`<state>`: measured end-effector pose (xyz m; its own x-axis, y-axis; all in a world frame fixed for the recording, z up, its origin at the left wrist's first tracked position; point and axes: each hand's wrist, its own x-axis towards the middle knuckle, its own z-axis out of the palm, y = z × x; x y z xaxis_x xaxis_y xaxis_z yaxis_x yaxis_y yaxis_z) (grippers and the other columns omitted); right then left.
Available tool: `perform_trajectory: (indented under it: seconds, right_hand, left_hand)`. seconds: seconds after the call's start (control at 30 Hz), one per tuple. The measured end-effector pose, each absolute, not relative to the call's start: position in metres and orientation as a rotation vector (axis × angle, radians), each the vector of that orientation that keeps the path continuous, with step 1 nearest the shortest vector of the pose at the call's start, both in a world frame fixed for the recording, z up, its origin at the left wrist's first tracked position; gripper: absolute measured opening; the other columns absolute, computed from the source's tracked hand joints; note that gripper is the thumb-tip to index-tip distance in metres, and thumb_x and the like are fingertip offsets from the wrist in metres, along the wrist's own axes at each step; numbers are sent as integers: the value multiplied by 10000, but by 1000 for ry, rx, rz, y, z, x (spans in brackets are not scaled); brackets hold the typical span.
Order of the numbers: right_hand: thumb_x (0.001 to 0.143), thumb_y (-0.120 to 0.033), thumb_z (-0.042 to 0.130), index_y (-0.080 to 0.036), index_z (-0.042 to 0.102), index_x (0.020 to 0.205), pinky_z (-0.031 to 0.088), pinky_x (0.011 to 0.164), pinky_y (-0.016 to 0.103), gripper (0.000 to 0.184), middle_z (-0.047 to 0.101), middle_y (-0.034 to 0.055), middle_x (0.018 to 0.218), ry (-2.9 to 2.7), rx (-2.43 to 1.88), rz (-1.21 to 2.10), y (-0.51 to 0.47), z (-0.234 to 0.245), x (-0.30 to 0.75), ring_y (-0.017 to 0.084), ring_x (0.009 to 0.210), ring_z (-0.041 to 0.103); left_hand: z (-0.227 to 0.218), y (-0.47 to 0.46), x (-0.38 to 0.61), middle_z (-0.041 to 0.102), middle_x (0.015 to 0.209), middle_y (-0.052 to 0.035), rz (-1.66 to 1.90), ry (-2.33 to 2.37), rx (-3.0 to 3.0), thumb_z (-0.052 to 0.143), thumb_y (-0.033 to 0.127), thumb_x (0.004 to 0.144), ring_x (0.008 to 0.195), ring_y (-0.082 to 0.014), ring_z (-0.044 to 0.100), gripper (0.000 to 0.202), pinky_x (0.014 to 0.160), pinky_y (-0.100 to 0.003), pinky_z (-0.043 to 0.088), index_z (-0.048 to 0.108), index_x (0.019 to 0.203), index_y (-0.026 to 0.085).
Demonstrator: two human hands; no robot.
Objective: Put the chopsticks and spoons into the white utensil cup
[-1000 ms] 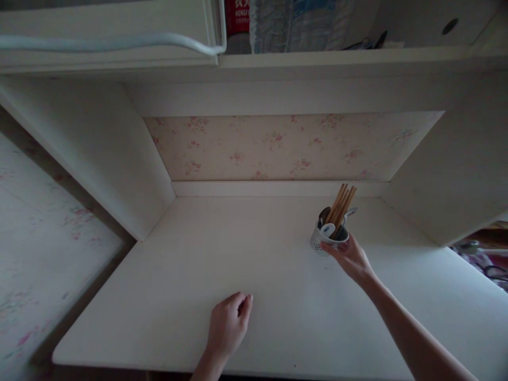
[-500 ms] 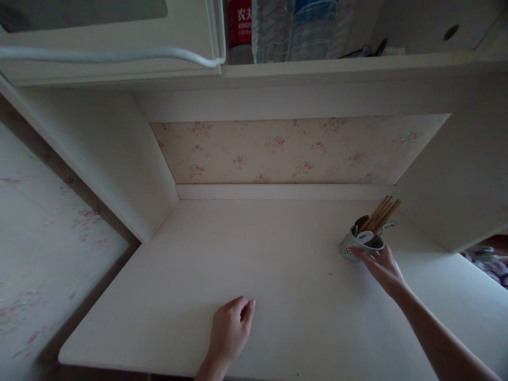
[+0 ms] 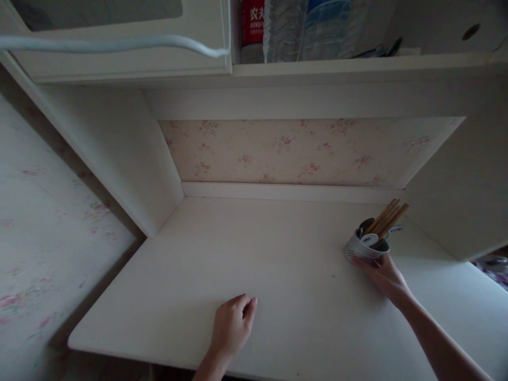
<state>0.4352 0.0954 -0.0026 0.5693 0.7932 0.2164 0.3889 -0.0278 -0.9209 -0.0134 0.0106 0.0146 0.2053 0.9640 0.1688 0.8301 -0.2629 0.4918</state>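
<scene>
Right hand (image 3: pixel 381 275) grips utensil holder (image 3: pixel 358 248), frame right; left hand (image 3: pixel 233 324) loosely fisted, lower centre; red-labelled bottle (image 3: pixel 252 26) on shelf (image 3: pixel 317 67), top centre.

Dim, cool light leaves the worktop (image 3: pixel 254 248) greyish, with a faint sheen at right. Soft shadow lies beside the right hand (image 3: pixel 386 278); the cupboard interior (image 3: pixel 436 29) is murky, corners dark, edges stretched.
</scene>
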Motion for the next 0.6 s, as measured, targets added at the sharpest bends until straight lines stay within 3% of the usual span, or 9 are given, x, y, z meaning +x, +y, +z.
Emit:
perform_trajectory:
  seconds: [0.1,0.2,0.27,0.37,0.43,0.53,0.6]
  right_hand:
    - [496,-525,849,-248,581,1077,545,900,503,697,687,121,1097,-1019,-1628,544,87,4,429,341,1026,675]
    - [465,-549,869,-303,436,1332,376,1109,534,1000,517,107,1379,-891,-1621,538,68,17,416,355,1335,453]
    - [440,-564,881,-354,346,1402,333,1140,542,1121,441,88,1439,-746,-1606,520,53,27,404,350,1387,379]
    - [430,-566,890,-383,397,1351,346,1137,519,1060,493,49,1345,-686,-1507,394,31,39,387,307,1308,457]
    - [433,-540,902,-352,478,1253,418,1071,493,942,553,40,1200,-699,-1474,308,19,42,376,271,1147,549]
    - [466,-565,884,-259,567,1023,531,797,410,710,587,29,950,-721,-1553,274,6,35,361,207,811,578]
    - [529,-630,827,-226,566,897,500,656,339,605,572,8,819,-760,-1640,240,-1,24,351,172,681,541]
  left_hand:
    - [12,11,-14,610,572,11,661,1690,2185,418,356,987,510,-109,543,402,540,-236,294,550,642,200]
    - [9,12,-14,600,568,17,677,1694,2178,421,361,987,509,-104,532,400,542,-240,285,537,640,199]
    - [8,11,-14,595,572,20,676,1692,2174,416,369,990,514,-102,528,406,547,-241,286,527,639,199]
    - [8,11,-14,583,569,22,668,1690,2179,407,383,995,513,-101,520,418,548,-245,283,514,635,200]
    - [7,12,-14,577,568,24,659,1688,2184,403,393,996,512,-100,519,423,551,-245,285,508,634,200]
    - [6,13,-14,573,568,26,659,1684,2187,403,403,995,517,-100,524,423,555,-243,287,505,638,201]
    - [6,13,-14,573,567,25,665,1687,2189,404,401,994,515,-99,524,420,551,-244,283,503,639,200]
